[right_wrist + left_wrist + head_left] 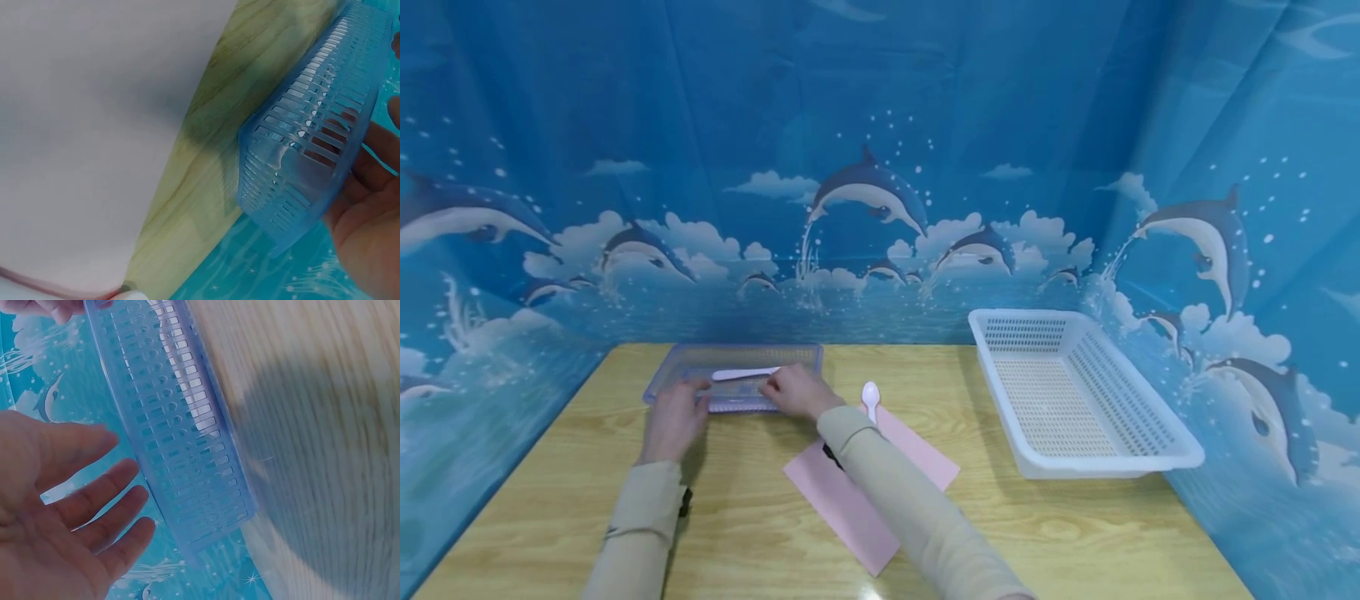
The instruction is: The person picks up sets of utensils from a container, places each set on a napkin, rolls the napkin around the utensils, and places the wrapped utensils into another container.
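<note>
A blue see-through plastic basket stands at the back left of the table. Inside it lies a pale plastic utensil with a long narrow handle, its right end covered by my right hand. The fingers of that hand reach over the rim and are bent around this end; the basket wall partly screens them in the right wrist view. At the basket's front left corner is my left hand, its fingers spread beside the rim in the left wrist view. A white spoon lies near my right wrist.
Under my right forearm lies a pink sheet, with the white spoon's handle at its upper corner. A large white slotted basket stands on the right of the wooden table. Behind hangs a blue dolphin curtain.
</note>
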{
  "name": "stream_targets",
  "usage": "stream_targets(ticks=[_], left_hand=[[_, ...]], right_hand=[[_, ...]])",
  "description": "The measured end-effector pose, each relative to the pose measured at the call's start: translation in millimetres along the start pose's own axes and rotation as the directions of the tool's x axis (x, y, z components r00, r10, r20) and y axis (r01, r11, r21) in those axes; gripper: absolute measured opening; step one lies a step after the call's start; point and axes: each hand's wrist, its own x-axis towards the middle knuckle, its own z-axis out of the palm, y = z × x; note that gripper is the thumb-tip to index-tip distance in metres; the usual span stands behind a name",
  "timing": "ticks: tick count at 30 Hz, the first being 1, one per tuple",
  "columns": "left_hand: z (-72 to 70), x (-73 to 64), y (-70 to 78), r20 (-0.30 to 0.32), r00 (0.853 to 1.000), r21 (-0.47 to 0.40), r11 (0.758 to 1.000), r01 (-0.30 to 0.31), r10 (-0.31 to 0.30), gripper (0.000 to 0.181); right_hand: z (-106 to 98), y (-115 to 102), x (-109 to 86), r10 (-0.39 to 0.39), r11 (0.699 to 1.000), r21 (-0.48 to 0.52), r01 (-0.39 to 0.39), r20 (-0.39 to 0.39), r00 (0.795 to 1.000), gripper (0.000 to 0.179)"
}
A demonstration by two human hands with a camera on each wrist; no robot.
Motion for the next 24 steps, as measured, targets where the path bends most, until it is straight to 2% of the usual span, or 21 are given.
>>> stream_targets(ticks=[7,11,16,21,24], left_hand=[[2.6,1.1,-1.0,0.024,1.000,0.012,1.000,-0.015,0.015,0.027],[2.4,1.3,-0.5,0.040,0.999,0.011,1.000,-0.018,0.017,0.028],[0.8,0.8,-1.6,0.047,0.999,0.005,1.000,-0.026,0.026,0.026],[-0.3,-2.2,-3.5,0.057,0.998,-0.003,1.000,-0.016,0.016,0.023],[0.0,-2.7,-2.9,0.075,0.997,0.003,1.000,0.001,-0.001,0.021]], right_hand=[[-1.0,-1.6,-2.8,0.069,0.995,-0.082,-0.060,0.118,0.991,0.047],[-2.1,-3.9,-4.8,0.072,0.990,-0.132,-0.050,0.168,0.983,0.043],[-2.9,-7.5,-4.7,0.072,0.988,-0.146,-0.044,0.195,0.978,0.030],[0.6,-8.5,-1.9,0.064,0.979,-0.205,-0.020,0.209,0.976,0.016],[3.8,-8.9,-0.4,0.082,0.975,-0.222,-0.030,0.228,0.970,0.025]])
